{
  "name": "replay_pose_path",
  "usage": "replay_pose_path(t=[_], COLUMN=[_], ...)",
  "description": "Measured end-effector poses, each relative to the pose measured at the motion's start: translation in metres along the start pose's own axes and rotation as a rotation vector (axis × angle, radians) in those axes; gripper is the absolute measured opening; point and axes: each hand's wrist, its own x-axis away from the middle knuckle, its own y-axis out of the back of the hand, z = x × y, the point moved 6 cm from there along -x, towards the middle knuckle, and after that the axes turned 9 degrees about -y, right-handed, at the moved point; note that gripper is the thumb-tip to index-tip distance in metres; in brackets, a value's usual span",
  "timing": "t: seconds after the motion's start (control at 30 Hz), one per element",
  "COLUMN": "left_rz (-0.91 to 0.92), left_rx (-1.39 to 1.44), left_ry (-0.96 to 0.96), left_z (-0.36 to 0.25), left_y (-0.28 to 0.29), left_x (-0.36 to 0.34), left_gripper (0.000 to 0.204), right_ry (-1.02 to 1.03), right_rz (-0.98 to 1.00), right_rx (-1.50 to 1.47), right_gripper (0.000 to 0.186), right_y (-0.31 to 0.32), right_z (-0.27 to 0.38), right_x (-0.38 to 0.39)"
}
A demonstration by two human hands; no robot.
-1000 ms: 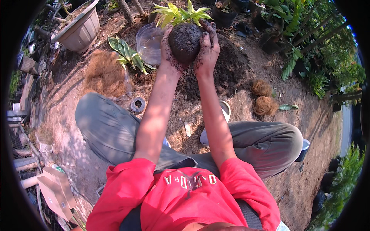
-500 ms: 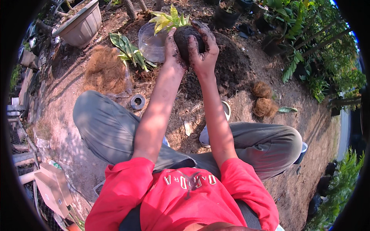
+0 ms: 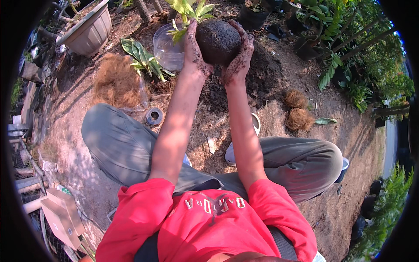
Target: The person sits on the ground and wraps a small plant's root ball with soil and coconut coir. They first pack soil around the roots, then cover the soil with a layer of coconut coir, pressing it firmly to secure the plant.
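Soil ball [image 3: 217, 41] cupped between 2 hands.

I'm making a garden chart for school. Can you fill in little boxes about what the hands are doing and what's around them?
Left hand: cups the soil ball's left side
Right hand: cups its right side
Held thing: round dark soil ball with a leafy plant on top
Behind it: clear plastic bowl
Ground: brown fibre pile, two fibre clumps, grey pot

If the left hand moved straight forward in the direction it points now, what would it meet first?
Probably the green leaves of the plant above the dark round soil ball that the left hand cups; the clear plastic bowl lies lower. Depth is unclear.
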Motion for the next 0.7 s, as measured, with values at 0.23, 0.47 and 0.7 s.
replay_pose_path(t=[0.23,0.47,0.7], left_rz=[0.006,-0.095,-0.081], left_rx=[0.163,-0.050,-0.154], left_ry=[0.041,-0.024,-0.026], left_z=[0.006,0.004,0.009], left_y=[0.013,0.004,0.033], left_x=[0.007,0.016,-0.004], left_gripper=[0.047,0.042,0.055], right_ry=[0.733,0.453,-0.181], right_rz=[0.241,0.054,-0.052], right_rx=[0.867,0.418,-0.246], right_gripper=[0.040,0.027,0.041], right_y=[-0.019,0.004,0.014], right_z=[0.017,-0.001,-0.033], right_x=[0.014,0.001,-0.008])
